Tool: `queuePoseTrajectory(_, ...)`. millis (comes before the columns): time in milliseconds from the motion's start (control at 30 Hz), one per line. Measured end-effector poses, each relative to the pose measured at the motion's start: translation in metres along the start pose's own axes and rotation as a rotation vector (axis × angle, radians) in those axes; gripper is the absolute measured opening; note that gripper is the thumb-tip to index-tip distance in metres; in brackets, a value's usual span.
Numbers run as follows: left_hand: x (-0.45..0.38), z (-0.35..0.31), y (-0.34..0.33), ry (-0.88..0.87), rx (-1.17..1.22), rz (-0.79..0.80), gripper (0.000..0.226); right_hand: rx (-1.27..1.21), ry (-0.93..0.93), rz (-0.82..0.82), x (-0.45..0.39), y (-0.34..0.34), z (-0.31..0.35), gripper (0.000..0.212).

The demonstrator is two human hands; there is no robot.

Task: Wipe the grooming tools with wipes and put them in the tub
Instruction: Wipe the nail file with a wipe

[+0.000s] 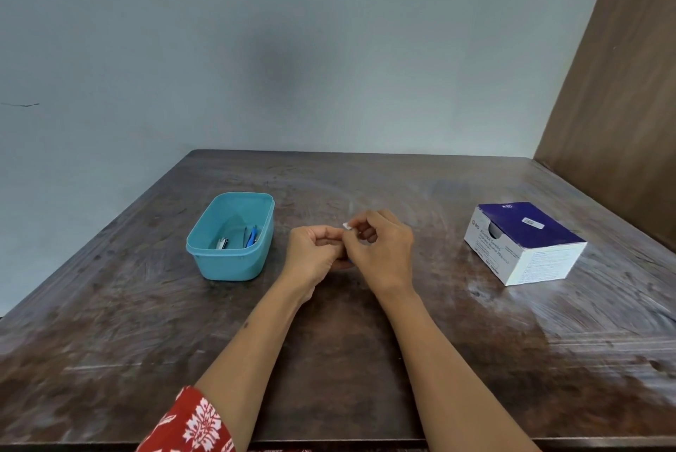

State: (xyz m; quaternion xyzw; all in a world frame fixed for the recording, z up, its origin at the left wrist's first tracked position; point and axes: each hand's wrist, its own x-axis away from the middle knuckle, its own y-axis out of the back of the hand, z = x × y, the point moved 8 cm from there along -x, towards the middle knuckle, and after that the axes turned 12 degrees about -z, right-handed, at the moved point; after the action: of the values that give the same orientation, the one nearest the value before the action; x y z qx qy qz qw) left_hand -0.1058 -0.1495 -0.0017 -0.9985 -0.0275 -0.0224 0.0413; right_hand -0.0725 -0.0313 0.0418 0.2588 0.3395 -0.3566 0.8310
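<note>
Near the middle of the tabletop [365,360], the left hand [314,250] and right hand [384,250] pinch a small white wipe [346,226]. It looks soft and light; pinching its edges should work. Tools [237,237] lie in the tub [230,261].

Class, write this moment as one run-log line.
left hand: holds hidden item | right hand: pinches small white wipe | teal plastic tub: holds tools | blue-and-white swab box: on table
</note>
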Motion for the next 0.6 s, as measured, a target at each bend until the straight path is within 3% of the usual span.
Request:
queuePoseTrajectory(167, 0.0044, 0.0018, -0.0094, 0.040, -0.039, 0.111, 0.013, -0.010, -0.032, -0.088, -0.0036, 0.0086, -0.0058, 0.014)
queuePoseTrajectory(367, -0.0004, 0.0001, -0.0020, -0.002, -0.007, 0.033, 0.020, 0.009, -0.033, -0.016, -0.0013, 0.0015, -0.0036, 0.010)
queuePoseTrajectory(600, -0.0015, 0.0053, -0.0056, 0.024, -0.069, 0.072, 0.015, -0.004, -0.052, -0.061, -0.0029, 0.0070, -0.0072, 0.013)
